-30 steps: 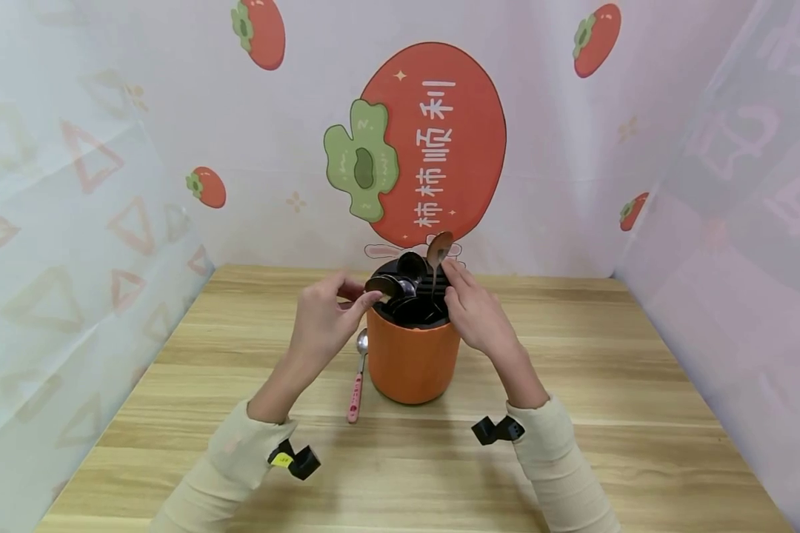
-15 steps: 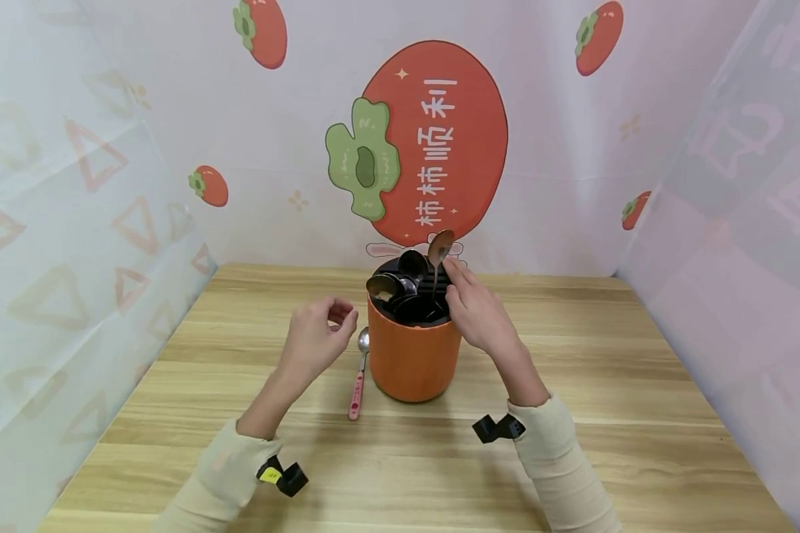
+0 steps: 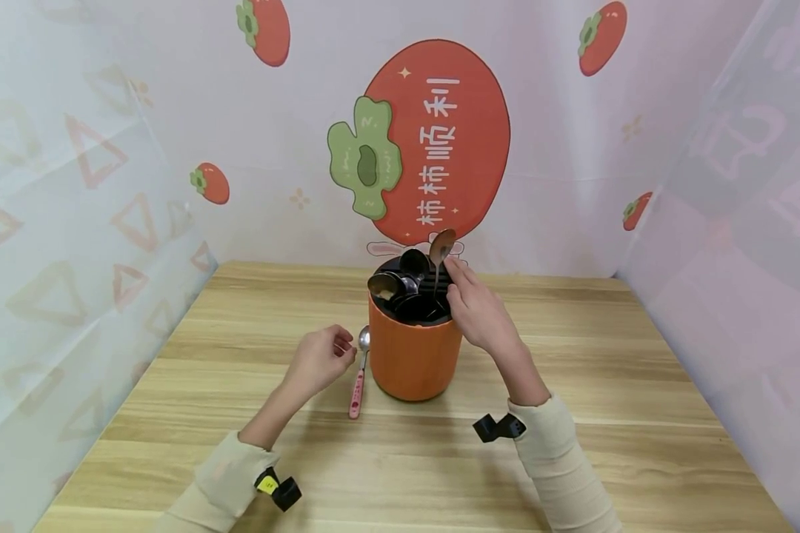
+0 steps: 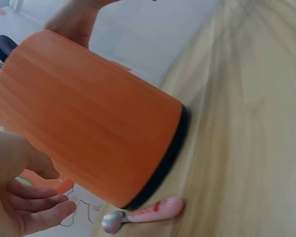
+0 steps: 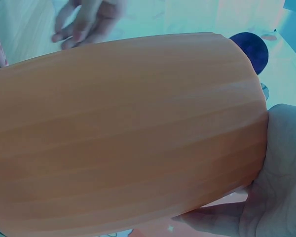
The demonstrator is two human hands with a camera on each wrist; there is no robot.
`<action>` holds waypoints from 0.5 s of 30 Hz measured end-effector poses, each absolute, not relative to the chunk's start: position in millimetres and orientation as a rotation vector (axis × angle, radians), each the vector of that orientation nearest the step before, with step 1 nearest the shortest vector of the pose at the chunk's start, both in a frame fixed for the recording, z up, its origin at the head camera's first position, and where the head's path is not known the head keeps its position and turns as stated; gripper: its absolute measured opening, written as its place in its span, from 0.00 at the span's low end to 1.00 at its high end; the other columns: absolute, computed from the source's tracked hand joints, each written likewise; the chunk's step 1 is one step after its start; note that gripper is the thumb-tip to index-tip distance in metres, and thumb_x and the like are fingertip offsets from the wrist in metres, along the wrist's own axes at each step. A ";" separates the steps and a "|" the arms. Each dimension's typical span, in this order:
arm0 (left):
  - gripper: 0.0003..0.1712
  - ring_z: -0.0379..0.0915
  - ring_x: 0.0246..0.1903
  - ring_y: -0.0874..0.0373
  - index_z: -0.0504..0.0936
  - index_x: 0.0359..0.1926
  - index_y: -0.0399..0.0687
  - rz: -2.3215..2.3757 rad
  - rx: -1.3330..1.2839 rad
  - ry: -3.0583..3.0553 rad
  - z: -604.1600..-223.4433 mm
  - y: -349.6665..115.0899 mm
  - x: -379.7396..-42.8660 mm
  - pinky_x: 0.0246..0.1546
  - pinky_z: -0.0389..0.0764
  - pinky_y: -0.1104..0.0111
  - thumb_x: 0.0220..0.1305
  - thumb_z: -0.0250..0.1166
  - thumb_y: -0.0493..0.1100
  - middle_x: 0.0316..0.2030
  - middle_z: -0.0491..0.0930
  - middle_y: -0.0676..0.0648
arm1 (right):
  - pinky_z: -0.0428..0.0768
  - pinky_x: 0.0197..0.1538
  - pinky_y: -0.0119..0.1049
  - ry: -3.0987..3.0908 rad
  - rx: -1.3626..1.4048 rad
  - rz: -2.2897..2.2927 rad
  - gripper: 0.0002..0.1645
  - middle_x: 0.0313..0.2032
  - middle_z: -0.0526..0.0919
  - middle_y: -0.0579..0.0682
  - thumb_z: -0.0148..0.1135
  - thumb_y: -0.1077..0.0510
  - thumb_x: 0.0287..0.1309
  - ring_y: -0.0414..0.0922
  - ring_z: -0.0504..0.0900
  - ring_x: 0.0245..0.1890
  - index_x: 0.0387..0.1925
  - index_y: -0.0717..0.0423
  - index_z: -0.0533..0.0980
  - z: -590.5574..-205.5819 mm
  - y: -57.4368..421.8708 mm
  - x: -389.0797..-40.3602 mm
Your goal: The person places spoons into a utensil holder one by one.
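An orange utensil holder point(image 3: 415, 363) with a black insert stands upright on the table. Several utensils lean in it, among them a tall spoon point(image 3: 443, 246), a dark spoon bowl point(image 3: 384, 286) at the left rim and a black rounded utensil head point(image 3: 413, 261). My right hand point(image 3: 481, 309) rests against the holder's right rim with its fingers extended, close to the tall spoon. To the left of the holder lies a spoon with a pink handle point(image 3: 356, 392). Holding nothing, my left hand point(image 3: 318, 361) hovers beside that spoon's bowl, fingers loosely bent; the left wrist view shows its fingers point(image 4: 39, 205) apart.
The wooden table point(image 3: 607, 414) extends around the holder on all sides. Behind it hangs a pale cloth point(image 3: 547, 185) printed with red fruit, and similar sheets stand at the left and right.
My left hand has let go of the dark spoon bowl at the left rim and come down and back toward the pink-handled spoon. My right hand has stayed at the rim.
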State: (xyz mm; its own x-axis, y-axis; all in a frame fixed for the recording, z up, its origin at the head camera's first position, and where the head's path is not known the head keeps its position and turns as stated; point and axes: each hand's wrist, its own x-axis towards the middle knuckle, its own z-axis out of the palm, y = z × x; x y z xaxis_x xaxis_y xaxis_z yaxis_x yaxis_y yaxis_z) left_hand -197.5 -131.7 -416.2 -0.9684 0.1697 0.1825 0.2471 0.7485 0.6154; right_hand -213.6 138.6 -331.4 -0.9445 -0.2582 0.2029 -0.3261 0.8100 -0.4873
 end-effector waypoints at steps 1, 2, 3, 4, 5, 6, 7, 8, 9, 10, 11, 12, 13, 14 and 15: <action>0.10 0.78 0.28 0.60 0.80 0.36 0.37 -1.005 -0.339 -2.851 -419.2 -131.0 -198.1 0.28 0.78 0.71 0.53 0.65 0.39 0.28 0.82 0.48 | 0.60 0.64 0.56 -2.866 0.464 0.807 0.31 0.72 0.52 0.47 0.30 0.50 0.69 0.47 0.54 0.70 0.72 0.49 0.51 -331.4 139.0 -213.7; 0.10 0.78 0.28 0.60 0.80 0.35 0.38 -0.991 -0.338 -2.874 -421.9 -130.2 -198.6 0.27 0.78 0.71 0.53 0.65 0.39 0.28 0.82 0.48 | 0.60 0.64 0.56 -2.865 0.462 0.809 0.31 0.72 0.52 0.47 0.30 0.50 0.69 0.47 0.54 0.70 0.72 0.49 0.51 -331.5 139.2 -213.9; 0.10 0.77 0.28 0.61 0.80 0.35 0.38 -0.974 -0.340 -2.894 -424.9 -129.3 -199.1 0.27 0.77 0.72 0.52 0.65 0.39 0.28 0.82 0.48 | 0.60 0.65 0.56 -2.864 0.462 0.810 0.31 0.72 0.52 0.47 0.29 0.50 0.69 0.47 0.54 0.70 0.72 0.49 0.51 -331.7 139.6 -214.1; 0.09 0.77 0.27 0.61 0.80 0.34 0.38 -0.961 -0.341 -2.908 -427.5 -128.1 -199.6 0.26 0.77 0.72 0.52 0.65 0.39 0.27 0.81 0.48 | 0.60 0.65 0.56 -2.862 0.459 0.812 0.31 0.72 0.52 0.47 0.29 0.50 0.69 0.47 0.54 0.70 0.72 0.49 0.51 -331.8 139.7 -214.3; 0.09 0.76 0.27 0.61 0.80 0.34 0.39 -0.945 -0.346 -2.923 -430.1 -127.0 -199.8 0.26 0.76 0.72 0.52 0.66 0.39 0.27 0.81 0.49 | 0.60 0.64 0.56 -2.861 0.459 0.811 0.31 0.72 0.52 0.47 0.29 0.50 0.69 0.47 0.54 0.70 0.72 0.49 0.51 -332.0 139.9 -214.4; 0.09 0.76 0.26 0.61 0.80 0.34 0.39 -0.935 -0.353 -2.934 -432.2 -125.6 -199.8 0.25 0.76 0.72 0.52 0.66 0.39 0.27 0.81 0.49 | 0.60 0.65 0.56 -2.860 0.456 0.811 0.31 0.72 0.52 0.47 0.29 0.50 0.69 0.47 0.54 0.70 0.72 0.49 0.51 -332.1 140.0 -214.4; 0.08 0.75 0.26 0.61 0.80 0.33 0.39 -0.925 -0.355 -2.947 -434.2 -124.3 -199.8 0.25 0.75 0.72 0.52 0.66 0.39 0.26 0.81 0.49 | 0.60 0.64 0.57 -2.860 0.457 0.808 0.31 0.72 0.52 0.47 0.29 0.50 0.69 0.48 0.54 0.70 0.72 0.49 0.51 -332.3 140.1 -214.5; 0.08 0.74 0.26 0.61 0.80 0.33 0.39 -0.918 -0.359 -2.956 -436.0 -123.0 -199.6 0.25 0.75 0.71 0.52 0.66 0.39 0.26 0.80 0.50 | 0.60 0.64 0.57 -2.859 0.453 0.810 0.31 0.72 0.52 0.46 0.29 0.50 0.69 0.47 0.54 0.70 0.72 0.49 0.51 -332.4 140.1 -214.5; 0.08 0.74 0.25 0.61 0.80 0.32 0.38 -0.917 -0.368 -2.961 -438.2 -122.1 -199.5 0.25 0.74 0.71 0.52 0.66 0.39 0.25 0.80 0.50 | 0.60 0.64 0.57 -2.859 0.453 0.808 0.31 0.72 0.52 0.46 0.29 0.50 0.69 0.47 0.54 0.70 0.72 0.49 0.51 -332.5 140.2 -214.4; 0.08 0.73 0.24 0.61 0.80 0.32 0.39 -0.916 -0.370 -2.969 -440.1 -121.1 -199.5 0.24 0.74 0.71 0.51 0.66 0.39 0.25 0.80 0.50 | 0.60 0.64 0.57 -2.857 0.449 0.811 0.31 0.72 0.52 0.46 0.29 0.50 0.69 0.47 0.54 0.70 0.71 0.48 0.52 -332.6 140.0 -214.5; 0.08 0.72 0.24 0.62 0.80 0.31 0.39 -0.912 -0.371 -2.979 -442.1 -120.4 -199.3 0.24 0.73 0.71 0.51 0.66 0.39 0.24 0.80 0.50 | 0.60 0.64 0.57 -2.856 0.454 0.813 0.31 0.72 0.52 0.46 0.29 0.50 0.69 0.47 0.54 0.70 0.71 0.49 0.52 -332.7 140.1 -214.3; 0.08 0.71 0.23 0.62 0.80 0.30 0.39 -0.908 -0.371 -2.983 -444.1 -119.8 -199.3 0.23 0.72 0.71 0.51 0.67 0.39 0.23 0.79 0.51 | 0.60 0.64 0.57 -2.856 0.454 0.816 0.31 0.72 0.52 0.46 0.29 0.50 0.69 0.47 0.54 0.70 0.71 0.49 0.52 -332.7 139.9 -214.3; 0.07 0.70 0.22 0.61 0.80 0.30 0.39 -0.901 -0.375 -2.986 -446.4 -119.6 -199.5 0.22 0.71 0.71 0.51 0.67 0.39 0.22 0.78 0.51 | 0.60 0.64 0.57 -2.854 0.460 0.821 0.31 0.72 0.52 0.46 0.29 0.50 0.69 0.47 0.53 0.71 0.71 0.49 0.52 -332.7 139.8 -214.2; 0.07 0.69 0.21 0.61 0.79 0.29 0.40 -0.903 -0.376 -2.991 -448.6 -119.3 -199.6 0.21 0.70 0.71 0.51 0.67 0.39 0.21 0.77 0.51 | 0.59 0.64 0.57 -2.853 0.461 0.828 0.31 0.72 0.52 0.46 0.30 0.50 0.69 0.47 0.53 0.71 0.71 0.49 0.52 -332.6 139.7 -214.1; 0.07 0.68 0.19 0.61 0.79 0.28 0.40 -0.903 -0.378 -2.995 -451.1 -119.2 -199.9 0.19 0.68 0.71 0.51 0.67 0.39 0.20 0.76 0.51 | 0.59 0.65 0.56 -2.852 0.465 0.832 0.31 0.72 0.52 0.46 0.30 0.50 0.69 0.47 0.53 0.71 0.71 0.50 0.52 -332.6 139.6 -214.1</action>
State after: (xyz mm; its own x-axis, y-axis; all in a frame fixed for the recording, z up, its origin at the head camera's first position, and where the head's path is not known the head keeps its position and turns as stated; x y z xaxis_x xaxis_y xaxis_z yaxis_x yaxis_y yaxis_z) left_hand -199.9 -119.2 -451.1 -0.9712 0.2307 0.0598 0.2253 0.8070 0.5458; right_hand -214.1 139.6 -332.6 -0.9434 -0.2548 0.2122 -0.3289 0.7999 -0.5020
